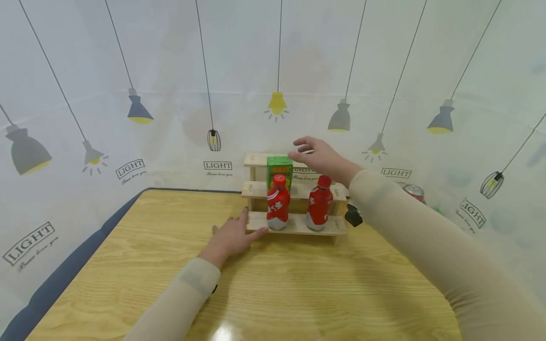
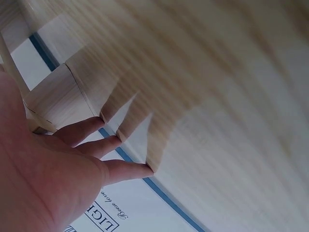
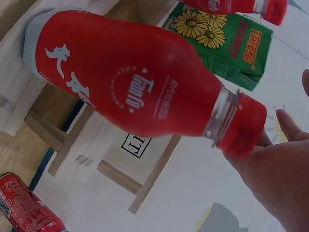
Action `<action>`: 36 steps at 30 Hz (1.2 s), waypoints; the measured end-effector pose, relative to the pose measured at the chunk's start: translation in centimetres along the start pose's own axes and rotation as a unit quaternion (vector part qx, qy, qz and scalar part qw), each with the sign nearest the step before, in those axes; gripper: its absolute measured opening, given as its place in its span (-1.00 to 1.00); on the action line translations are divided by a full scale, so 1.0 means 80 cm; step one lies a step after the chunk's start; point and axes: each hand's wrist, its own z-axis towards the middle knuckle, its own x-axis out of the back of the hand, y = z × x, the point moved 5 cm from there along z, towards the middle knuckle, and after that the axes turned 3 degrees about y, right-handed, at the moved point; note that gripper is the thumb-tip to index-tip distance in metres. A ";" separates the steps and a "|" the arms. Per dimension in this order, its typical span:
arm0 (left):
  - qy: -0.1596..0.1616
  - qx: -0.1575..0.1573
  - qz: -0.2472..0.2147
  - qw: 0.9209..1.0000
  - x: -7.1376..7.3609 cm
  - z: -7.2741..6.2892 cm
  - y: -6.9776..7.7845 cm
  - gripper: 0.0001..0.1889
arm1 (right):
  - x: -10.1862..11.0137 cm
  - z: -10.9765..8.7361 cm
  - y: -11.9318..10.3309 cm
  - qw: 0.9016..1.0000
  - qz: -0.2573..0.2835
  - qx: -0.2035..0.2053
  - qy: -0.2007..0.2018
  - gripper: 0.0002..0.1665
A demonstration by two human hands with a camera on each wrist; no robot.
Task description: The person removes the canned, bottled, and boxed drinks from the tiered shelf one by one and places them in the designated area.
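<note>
A three-step wooden rack [image 1: 298,191] stands on the table against the backdrop. Beside its left end lies my left hand [image 1: 232,237], fingers spread, thumb at the front of the lowest step; in the left wrist view its fingertips [image 2: 149,170] touch the tabletop. Two red bottles with red caps, a left one [image 1: 277,208] and a right one [image 1: 319,208], stand upright on the lowest step. Behind the left bottle, a green carton [image 1: 279,166] printed with yellow flowers stands higher up. My right hand [image 1: 322,156] hovers above the rack, right of the carton's top, its fingers loosely extended around nothing.
To the right of the rack, partly behind my right sleeve [image 1: 396,222], is a can [image 1: 414,191], which shows red in the right wrist view. A white backdrop [image 1: 239,57] printed with hanging lamps rises behind the wooden table [image 1: 273,284].
</note>
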 end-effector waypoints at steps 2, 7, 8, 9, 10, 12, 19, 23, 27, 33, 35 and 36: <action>0.000 0.000 -0.001 1.000 0.000 0.000 0.000 0.31 | -0.007 0.002 0.000 1.000 -0.006 0.001 -0.004 -0.23; 0.000 -0.001 0.000 1.000 -0.001 0.001 0.000 0.31 | -0.017 0.006 0.002 1.000 -0.020 0.005 -0.017 -0.21; 0.000 -0.001 0.001 1.000 -0.001 0.001 0.000 0.31 | -0.018 0.006 0.003 1.000 -0.021 0.006 -0.017 -0.21; 0.000 -0.001 0.001 1.000 -0.001 0.001 0.000 0.32 | -0.019 0.007 0.003 1.000 -0.022 0.005 -0.017 -0.20; -0.001 -0.001 0.001 1.000 -0.001 0.001 0.000 0.32 | -0.019 0.007 0.004 1.000 -0.024 0.004 -0.018 -0.19; -0.001 -0.001 0.001 1.000 -0.002 0.001 0.001 0.31 | -0.021 0.007 0.005 0.999 -0.030 0.002 -0.023 -0.18; -0.003 -0.003 -0.003 1.000 0.000 0.001 0.001 0.31 | -0.030 0.005 0.006 0.998 -0.052 -0.009 -0.045 -0.11; -0.005 -0.003 -0.004 1.000 0.001 0.002 0.001 0.31 | -0.033 0.006 0.005 0.997 -0.057 -0.011 -0.055 -0.12; -0.007 -0.002 -0.003 1.000 0.000 0.003 0.000 0.32 | -0.036 0.008 0.003 0.996 -0.069 -0.013 -0.063 -0.15; -0.006 -0.002 -0.004 1.000 0.000 0.003 -0.002 0.34 | -0.038 0.008 0.002 0.996 -0.072 -0.028 -0.050 -0.24; -0.005 -0.002 -0.003 1.000 0.000 0.003 -0.002 0.33 | -0.038 0.009 0.003 0.996 -0.070 -0.028 -0.046 -0.27; -0.005 0.000 -0.004 1.000 -0.001 0.003 -0.001 0.33 | -0.037 0.009 0.003 0.996 -0.069 -0.027 -0.046 -0.28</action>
